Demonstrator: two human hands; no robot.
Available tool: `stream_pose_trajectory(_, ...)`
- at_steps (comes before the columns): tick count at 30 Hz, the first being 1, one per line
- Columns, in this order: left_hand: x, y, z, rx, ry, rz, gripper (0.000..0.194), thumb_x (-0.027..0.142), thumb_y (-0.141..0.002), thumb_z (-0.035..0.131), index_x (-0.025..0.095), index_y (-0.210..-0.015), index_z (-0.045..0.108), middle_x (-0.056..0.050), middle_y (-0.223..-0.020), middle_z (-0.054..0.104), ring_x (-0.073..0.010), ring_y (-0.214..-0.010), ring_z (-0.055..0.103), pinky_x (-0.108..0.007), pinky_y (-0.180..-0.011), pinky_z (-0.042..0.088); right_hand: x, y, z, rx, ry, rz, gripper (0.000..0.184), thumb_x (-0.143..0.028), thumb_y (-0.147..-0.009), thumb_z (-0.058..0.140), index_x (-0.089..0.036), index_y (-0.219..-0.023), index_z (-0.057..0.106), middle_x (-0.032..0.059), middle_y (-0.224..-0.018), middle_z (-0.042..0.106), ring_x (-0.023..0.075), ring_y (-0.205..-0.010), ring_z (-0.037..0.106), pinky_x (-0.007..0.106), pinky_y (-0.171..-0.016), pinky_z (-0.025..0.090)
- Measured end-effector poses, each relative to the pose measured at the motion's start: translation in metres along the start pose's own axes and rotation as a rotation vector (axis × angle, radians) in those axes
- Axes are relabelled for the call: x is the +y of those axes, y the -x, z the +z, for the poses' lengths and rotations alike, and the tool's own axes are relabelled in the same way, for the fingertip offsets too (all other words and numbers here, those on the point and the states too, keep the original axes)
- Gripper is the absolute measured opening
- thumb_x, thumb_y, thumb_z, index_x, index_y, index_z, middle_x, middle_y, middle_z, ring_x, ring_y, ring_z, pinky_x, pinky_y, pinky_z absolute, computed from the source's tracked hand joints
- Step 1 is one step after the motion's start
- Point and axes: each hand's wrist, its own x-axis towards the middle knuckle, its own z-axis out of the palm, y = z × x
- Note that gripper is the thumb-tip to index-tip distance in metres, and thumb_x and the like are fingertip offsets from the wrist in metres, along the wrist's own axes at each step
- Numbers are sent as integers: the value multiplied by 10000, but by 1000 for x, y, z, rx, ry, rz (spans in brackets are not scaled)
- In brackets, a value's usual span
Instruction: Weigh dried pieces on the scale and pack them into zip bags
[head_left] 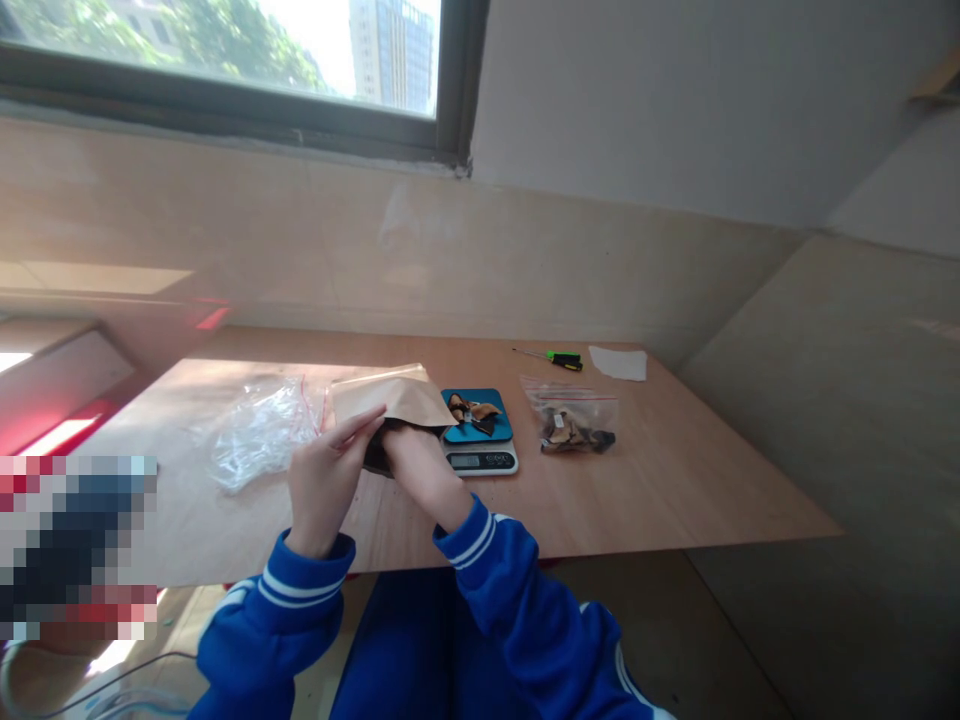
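My left hand [330, 470] grips the edge of a brown paper bag [390, 392] between thumb and fingers. The bag's mouth faces me, and its inside looks dark. My right hand [420, 465] reaches into that mouth up to about the wrist, so its fingers are hidden. Just right of the bag stands a kitchen scale [482, 459] with a blue top and a small display I cannot read. On its blue plate lie several curled brown and black dried pieces [474, 412].
To the right, a zip bag [577, 420] holds similar brown pieces. Behind it lie green-and-black screwdrivers [564, 360] and a white paper sheet [619, 363]. Clear plastic bags [262, 435] lie at left on the wooden table [675, 480]. A wall and window [225, 60] rise behind.
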Motion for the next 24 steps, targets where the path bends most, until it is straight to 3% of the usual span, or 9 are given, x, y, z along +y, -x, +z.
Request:
stream_pose_trajectory(3, 0, -4, -2, 12, 7, -10, 278, 401, -821, 598, 304, -1036, 744, 12, -894, 770, -205, -834, 703, -288, -737, 521, -9, 24, -31, -64, 63, 18, 268, -26, -893, 453, -115, -973, 693, 144, -969, 717, 255, -920, 670, 379, -835, 532)
stream_pose_trajectory(6, -1, -9, -5, 22, 11, 3, 264, 387, -825, 600, 306, -1031, 743, 10, -898, 770, -209, -867, 704, -298, -750, 524, -2, 49, -67, -31, -207, -87, 255, -119, -934, 479, -185, -1070, 684, 75, -1046, 717, 198, -1000, 652, 342, -889, 524)
stream_pose_trajectory(8, -2, -11, -7, 38, 10, 1, 257, 391, -826, 605, 306, -1024, 743, 4, -910, 769, -210, -893, 703, -309, -776, 525, 17, 65, -90, -7, -427, -102, 244, -190, -938, 511, -224, -1116, 675, 37, -1102, 712, 163, -1022, 654, 305, -896, 528)
stream_pose_trajectory(11, -3, -12, -9, 62, 28, 10, 254, 403, -825, 611, 304, -1017, 744, 1, -938, 766, -210, -929, 700, -317, -814, 525, 63, 74, -112, 120, -527, 80, 243, -264, -913, 559, -236, -1120, 683, 40, -1121, 714, 174, -1012, 674, 316, -874, 545)
stream_pose_trajectory(13, -4, -12, -8, 83, 28, 18, 256, 411, -823, 614, 306, -1017, 744, 4, -952, 765, -210, -937, 699, -315, -823, 525, 96, 67, -113, 224, -422, 241, 255, -247, -913, 548, -213, -1125, 685, 66, -1141, 710, 187, -1039, 668, 343, -912, 527)
stream_pose_trajectory(15, -3, -12, -7, 103, 13, 11, 259, 414, -826, 613, 310, -1025, 742, 5, -957, 764, -211, -941, 699, -313, -829, 523, 126, 52, -103, 243, -270, 364, 264, -197, -913, 527, -162, -1122, 686, 111, -1149, 704, 201, -1028, 674, 350, -908, 522)
stream_pose_trajectory(18, 0, -14, -6, 110, -19, -8, 255, 409, -828, 612, 314, -1025, 743, 4, -947, 765, -212, -920, 703, -312, -822, 521, 155, 30, -82, 217, -155, 427, 224, -157, -882, 553, -129, -1025, 723, 157, -1104, 715, 240, -1034, 672, 375, -930, 503)
stream_pose_trajectory(21, 1, -18, -6, 101, -24, 1, 256, 414, -826, 609, 313, -1017, 747, 7, -949, 765, -212, -904, 705, -306, -813, 524, 166, 22, -71, 180, -178, 420, 178, -136, -842, 589, -147, -921, 748, 141, -1017, 743, 251, -1004, 683, 387, -921, 510)
stream_pose_trajectory(24, 2, -24, -6, 113, -25, 24, 263, 429, -822, 606, 310, -1006, 751, 7, -951, 765, -213, -909, 703, -302, -817, 527, 155, 29, -80, 194, -210, 402, 263, -124, -868, 517, -153, -1029, 723, 119, -1124, 715, 219, -1081, 654, 387, -961, 495)
